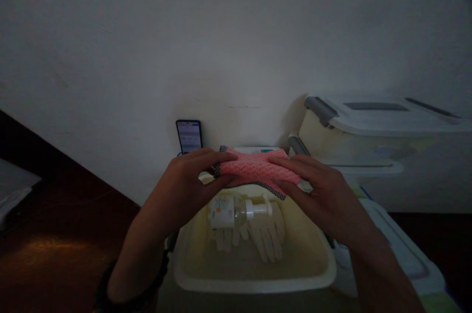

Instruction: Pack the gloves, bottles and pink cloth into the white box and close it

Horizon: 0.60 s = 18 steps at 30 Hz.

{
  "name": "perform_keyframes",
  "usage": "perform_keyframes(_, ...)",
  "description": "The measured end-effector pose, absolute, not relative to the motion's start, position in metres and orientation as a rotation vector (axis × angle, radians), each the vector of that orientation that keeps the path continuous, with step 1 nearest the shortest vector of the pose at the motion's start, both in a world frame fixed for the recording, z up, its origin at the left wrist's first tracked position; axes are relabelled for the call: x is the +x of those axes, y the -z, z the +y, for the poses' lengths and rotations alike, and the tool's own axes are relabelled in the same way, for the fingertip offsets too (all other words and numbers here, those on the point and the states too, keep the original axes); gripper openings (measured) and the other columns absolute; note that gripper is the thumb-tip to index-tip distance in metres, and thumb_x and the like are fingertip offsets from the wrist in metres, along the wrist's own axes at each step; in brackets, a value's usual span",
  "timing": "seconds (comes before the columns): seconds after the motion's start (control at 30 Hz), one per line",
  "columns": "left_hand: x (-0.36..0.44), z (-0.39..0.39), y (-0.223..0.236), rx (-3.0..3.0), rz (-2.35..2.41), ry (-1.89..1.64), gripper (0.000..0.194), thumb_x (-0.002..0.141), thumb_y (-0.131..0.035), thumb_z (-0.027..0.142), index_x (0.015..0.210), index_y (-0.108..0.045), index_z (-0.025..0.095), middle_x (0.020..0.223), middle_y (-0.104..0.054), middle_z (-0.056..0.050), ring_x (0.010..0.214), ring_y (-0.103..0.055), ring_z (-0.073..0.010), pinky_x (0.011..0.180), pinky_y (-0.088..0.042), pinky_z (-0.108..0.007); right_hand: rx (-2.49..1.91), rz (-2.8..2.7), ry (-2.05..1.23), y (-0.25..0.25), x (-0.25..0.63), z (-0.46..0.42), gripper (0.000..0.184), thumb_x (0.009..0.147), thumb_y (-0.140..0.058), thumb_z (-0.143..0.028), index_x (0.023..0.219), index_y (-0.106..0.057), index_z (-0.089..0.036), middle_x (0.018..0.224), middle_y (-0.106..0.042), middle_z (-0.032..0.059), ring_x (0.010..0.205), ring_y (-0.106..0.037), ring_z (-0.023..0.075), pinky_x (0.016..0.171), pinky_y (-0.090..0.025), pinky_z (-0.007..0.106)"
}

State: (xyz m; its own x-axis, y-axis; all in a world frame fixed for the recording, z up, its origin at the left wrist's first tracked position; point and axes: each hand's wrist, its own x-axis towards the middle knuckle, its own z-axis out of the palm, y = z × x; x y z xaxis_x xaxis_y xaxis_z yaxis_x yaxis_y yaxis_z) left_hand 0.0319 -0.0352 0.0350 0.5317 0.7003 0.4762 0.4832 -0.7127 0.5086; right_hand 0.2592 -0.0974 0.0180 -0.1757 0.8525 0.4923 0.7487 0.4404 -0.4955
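Note:
A pink textured cleaning cloth (254, 168) with a black-and-white checked edge is stretched between my two hands, above a pale plastic basin (254, 284). My left hand (188, 175) pinches its left end between thumb and fingers. The right end is gripped the same way by my right hand (320, 182). Below the cloth, a clear pump bottle (240, 212) with a white label lies on its side in the basin. It rests on a pair of whitish gloves (267, 239), whose fingers point toward me.
Behind my left hand a phone (190, 136) leans against the wall (236, 47). Stacked lidded storage boxes (368, 145) with grey latches stand at the right, and another white lid (401, 244) lies lower there. Dark reddish floor (66, 234) shows at the left.

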Motion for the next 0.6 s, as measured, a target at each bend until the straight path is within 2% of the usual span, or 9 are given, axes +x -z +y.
perform_keyframes(0.07, 0.031, -0.034, -0.036, 2.485, 0.955, -0.943, 0.021, 0.082, -0.063, 0.027, 0.099, -0.071, 0.017, 0.09, -0.065, -0.005, 0.08, -0.062, -0.0152, 0.073, -0.05, -0.026, -1.329, -1.933, -0.147, -0.02, 0.259, -0.097, 0.021, 0.089, -0.055, -0.022, 0.106, -0.066, -0.021, 0.091, -0.061, 0.0054, 0.086, -0.059, 0.0171, 0.075, -0.049, 0.03)
perform_keyframes(0.2, 0.024, -0.032, -0.037, 2.493, 0.879, -0.863, 0.016, 0.085, -0.06, 0.03, 0.093, -0.068, 0.017, 0.1, -0.062, -0.005, 0.092, -0.059, -0.0168, 0.08, -0.048, -0.026, -1.268, -1.866, -0.126, -0.021, 0.258, -0.098, 0.012, 0.087, -0.057, -0.023, 0.097, -0.063, -0.019, 0.104, -0.056, 0.0074, 0.102, -0.054, 0.018, 0.086, -0.044, 0.031)
perform_keyframes(0.23, 0.022, -0.031, -0.037, 2.472, 0.851, -0.82, 0.016, 0.087, -0.058, 0.03, 0.093, -0.066, 0.018, 0.097, -0.064, -0.004, 0.088, -0.06, -0.0156, 0.077, -0.048, -0.025, -1.259, -1.862, -0.192, -0.02, 0.258, -0.098, 0.012, 0.089, -0.056, -0.024, 0.098, -0.061, -0.019, 0.102, -0.057, 0.006, 0.098, -0.056, 0.0164, 0.083, -0.044, 0.029)
perform_keyframes(0.3, 0.019, -0.031, -0.037, 2.426, 0.816, -0.748, 0.014, 0.089, -0.054, 0.03, 0.092, -0.063, 0.02, 0.085, -0.066, 0.001, 0.076, -0.061, -0.0131, 0.067, -0.048, -0.021, -1.257, -1.837, -0.343, -0.018, 0.256, -0.099, 0.01, 0.091, -0.052, -0.027, 0.097, -0.057, -0.021, 0.085, -0.059, 0.0004, 0.077, -0.056, 0.0121, 0.067, -0.045, 0.025)
perform_keyframes(0.4, 0.014, -0.03, -0.037, 2.387, 0.776, -0.67, 0.015, 0.091, -0.05, 0.03, 0.09, -0.062, 0.022, 0.08, -0.068, 0.002, 0.073, -0.062, -0.013, 0.064, -0.048, -0.021, -1.277, -1.755, -0.484, -0.015, 0.253, -0.1, 0.007, 0.09, -0.054, -0.03, 0.094, -0.053, -0.024, 0.067, -0.051, -0.0054, 0.057, -0.048, 0.0099, 0.05, -0.039, 0.022)
perform_keyframes(0.5, 0.013, -0.031, -0.037, 2.385, 0.762, -0.456, 0.014, 0.09, -0.052, 0.029, 0.096, -0.063, 0.022, 0.084, -0.069, 0.003, 0.074, -0.063, -0.0124, 0.066, -0.047, -0.021, -1.278, -1.725, -0.567, -0.014, 0.247, -0.1, 0.016, 0.084, -0.063, -0.031, 0.095, -0.052, -0.025, 0.067, -0.054, -0.0064, 0.056, -0.051, 0.0095, 0.048, -0.04, 0.021)
perform_keyframes(0.6, 0.016, -0.035, -0.039, 2.388, 0.776, -0.292, 0.02, 0.088, -0.057, 0.032, 0.105, -0.062, 0.024, 0.091, -0.07, 0.004, 0.08, -0.064, -0.0118, 0.071, -0.046, -0.02, -1.251, -1.783, -0.613, -0.013, 0.24, -0.101, 0.022, 0.079, -0.069, -0.03, 0.093, -0.053, -0.025, 0.071, -0.061, -0.0066, 0.062, -0.057, 0.009, 0.054, -0.043, 0.02)
